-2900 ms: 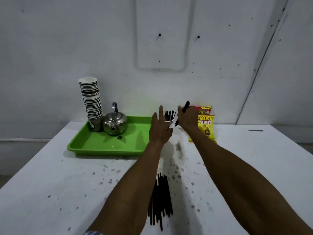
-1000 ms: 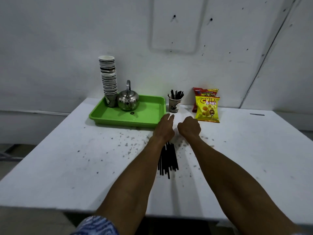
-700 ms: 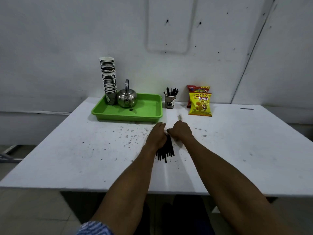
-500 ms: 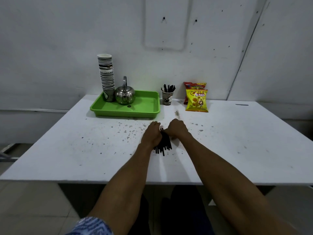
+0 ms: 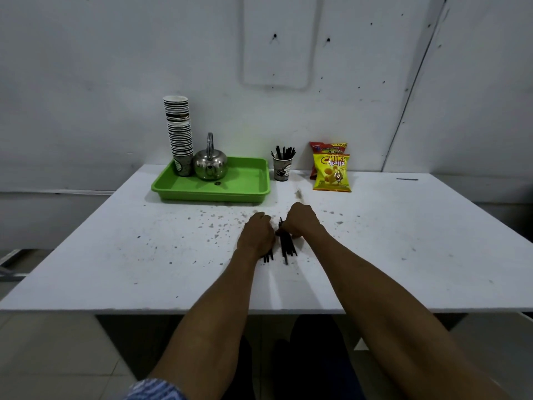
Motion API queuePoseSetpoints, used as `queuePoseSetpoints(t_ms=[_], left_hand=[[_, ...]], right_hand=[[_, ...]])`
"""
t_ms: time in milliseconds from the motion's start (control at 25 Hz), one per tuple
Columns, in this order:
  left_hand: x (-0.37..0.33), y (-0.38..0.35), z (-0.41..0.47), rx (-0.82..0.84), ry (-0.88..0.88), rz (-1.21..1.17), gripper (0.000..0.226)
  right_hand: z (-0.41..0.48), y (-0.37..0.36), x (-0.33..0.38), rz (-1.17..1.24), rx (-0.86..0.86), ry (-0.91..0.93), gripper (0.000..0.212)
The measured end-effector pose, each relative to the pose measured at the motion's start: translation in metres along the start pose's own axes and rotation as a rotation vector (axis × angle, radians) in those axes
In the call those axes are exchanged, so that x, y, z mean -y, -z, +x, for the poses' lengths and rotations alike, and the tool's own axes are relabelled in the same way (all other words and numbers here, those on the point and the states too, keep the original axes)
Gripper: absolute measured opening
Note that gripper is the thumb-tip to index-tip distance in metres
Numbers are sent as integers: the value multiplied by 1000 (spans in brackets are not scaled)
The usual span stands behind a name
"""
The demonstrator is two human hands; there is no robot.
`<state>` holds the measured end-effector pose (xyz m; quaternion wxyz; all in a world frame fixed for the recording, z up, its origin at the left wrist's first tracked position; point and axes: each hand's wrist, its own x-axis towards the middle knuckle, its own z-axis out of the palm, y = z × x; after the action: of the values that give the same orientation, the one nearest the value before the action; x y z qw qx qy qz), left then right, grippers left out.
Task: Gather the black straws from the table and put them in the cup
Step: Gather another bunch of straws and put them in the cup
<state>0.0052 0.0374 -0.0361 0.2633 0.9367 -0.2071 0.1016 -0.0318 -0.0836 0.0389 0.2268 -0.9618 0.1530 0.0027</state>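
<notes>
So both hands are down on the bench (image 5: 144, 255) at the straw pile (image 5: 287, 246), which lies mid-bench w/ the straws roughly parallel, pointing toward the far wall. Left hand (image 5: 256, 235) is curled palm-down over the left part of the pile, a few straw ends poke out by the wrist; can't tell if it's actually gripping any. Right hand (image 5: 301, 223) is curled too, fingertips pinching the far ends of a few straws. Cup (image 5: 282, 168) sits well apart at the back, just beside the green tray (image 5: 230, 192), already w/ several straws standing in it. Imo these things are super light, thin, smooth, so they'll roll and slip. Best bet is prob to squeeze them into one bundle and grab around the middle, not one end, or they'll fan out.
</notes>
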Motion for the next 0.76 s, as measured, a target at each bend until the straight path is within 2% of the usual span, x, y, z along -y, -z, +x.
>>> queuePoseSetpoints(t_ms=[320, 760], left_hand=[[0, 1, -1, -16, -31, 44, 26], [2, -2, 0, -21, -39, 60, 27]], right_hand=[[-3, 7, 4, -77, -51, -34, 38], [-14, 1, 12, -267, -151, 65, 31]])
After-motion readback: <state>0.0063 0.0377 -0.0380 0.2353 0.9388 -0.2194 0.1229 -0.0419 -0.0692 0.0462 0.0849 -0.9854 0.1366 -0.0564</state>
